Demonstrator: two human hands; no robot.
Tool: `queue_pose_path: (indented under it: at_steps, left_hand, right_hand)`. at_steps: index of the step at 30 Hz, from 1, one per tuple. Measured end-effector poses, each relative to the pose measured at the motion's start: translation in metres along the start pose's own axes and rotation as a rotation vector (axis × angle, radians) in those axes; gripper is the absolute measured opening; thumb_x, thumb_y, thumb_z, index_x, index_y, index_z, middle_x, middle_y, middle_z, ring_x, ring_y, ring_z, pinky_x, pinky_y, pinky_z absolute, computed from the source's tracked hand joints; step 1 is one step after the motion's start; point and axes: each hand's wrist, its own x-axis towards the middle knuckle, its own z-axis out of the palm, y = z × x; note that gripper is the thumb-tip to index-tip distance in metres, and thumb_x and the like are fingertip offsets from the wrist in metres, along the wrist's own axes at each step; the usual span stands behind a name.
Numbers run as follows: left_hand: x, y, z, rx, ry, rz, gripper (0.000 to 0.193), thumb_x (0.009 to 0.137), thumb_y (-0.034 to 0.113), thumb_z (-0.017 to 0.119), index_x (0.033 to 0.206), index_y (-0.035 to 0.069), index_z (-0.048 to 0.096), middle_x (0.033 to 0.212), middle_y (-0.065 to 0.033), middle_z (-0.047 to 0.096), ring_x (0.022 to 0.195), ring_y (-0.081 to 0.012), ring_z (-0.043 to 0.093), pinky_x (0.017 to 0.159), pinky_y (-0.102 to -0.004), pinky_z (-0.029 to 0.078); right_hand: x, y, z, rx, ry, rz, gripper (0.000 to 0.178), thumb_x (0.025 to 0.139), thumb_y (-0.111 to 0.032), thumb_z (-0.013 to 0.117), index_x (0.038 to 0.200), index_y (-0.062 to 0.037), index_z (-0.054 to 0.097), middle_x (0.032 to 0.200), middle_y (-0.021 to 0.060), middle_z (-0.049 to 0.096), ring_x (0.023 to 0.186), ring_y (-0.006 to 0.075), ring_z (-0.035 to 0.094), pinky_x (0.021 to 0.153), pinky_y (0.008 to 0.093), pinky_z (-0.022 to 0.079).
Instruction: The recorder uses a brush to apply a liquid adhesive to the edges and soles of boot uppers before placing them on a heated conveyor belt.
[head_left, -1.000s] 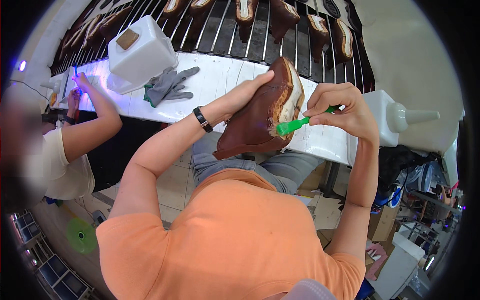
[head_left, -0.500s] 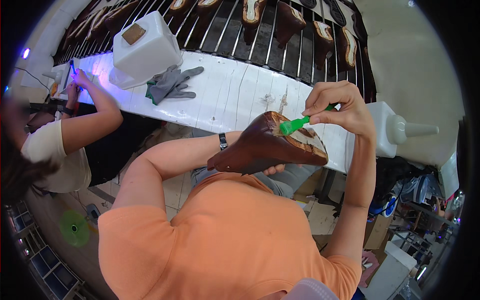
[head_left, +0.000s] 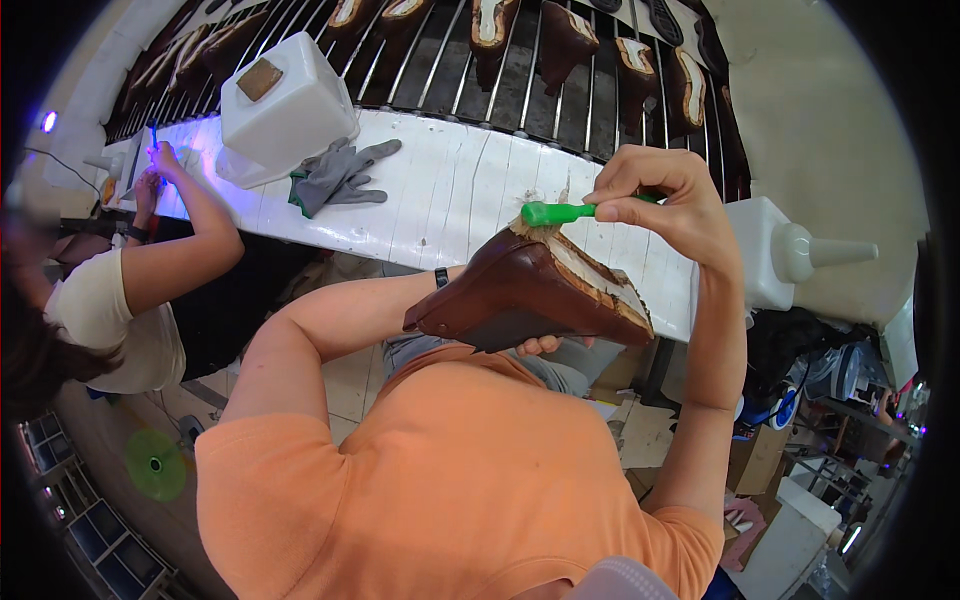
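Note:
A dark brown leather boot upper is held over the near edge of the bench, its pale, rough-edged underside turned up and away from me. My left hand grips it from behind and below; only a few fingertips show under the leather, and the rest is hidden. Between the fingers and thumb of my right hand is a brush with a green handle. Its pale bristles touch the upper's far-left end, at the rim of the underside.
Ahead lies the white bench, bearing grey gloves and a white plastic container. A white spouted bottle is at the right. Beyond, several brown uppers rest on a roller rack. A co-worker sits at the left.
My right hand has moved the brush left and slightly away, from the top of the underside to its far-left end. The boot upper has tilted, showing more of its side.

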Motion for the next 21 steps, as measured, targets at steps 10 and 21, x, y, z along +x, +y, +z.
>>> queue_pose_path:
  at_steps: [10, 21]
  left_hand:
    - [0.001, -0.012, -0.005, -0.248, 0.006, -0.167, 0.065, 0.095, 0.041, 0.047, 0.137, -0.006, 0.032, 0.123, -0.0329, 0.044, 0.075, -0.0304, 0.058, 0.058, -0.0369, 0.050]
    - [-0.054, 0.082, -0.006, 1.687, 1.203, 0.425, 0.058, 0.098, 0.045, 0.040, 0.126, -0.004, 0.050, 0.106, -0.0159, 0.066, 0.092, -0.0251, 0.065, 0.083, -0.0344, 0.049]
  right_hand:
    - [0.006, 0.020, -0.025, 0.143, -0.388, -0.032, 0.016, 0.063, -0.007, 0.082, 0.073, -0.0001, 0.071, 0.071, 0.0103, 0.067, 0.069, 0.0173, 0.064, 0.064, 0.0272, 0.048]
    - [-0.094, 0.157, -0.019, 0.966, 0.097, -0.356, 0.014, 0.069, -0.010, 0.077, 0.068, 0.0013, 0.068, 0.063, 0.0135, 0.059, 0.050, 0.0172, 0.051, 0.042, 0.0267, 0.038]
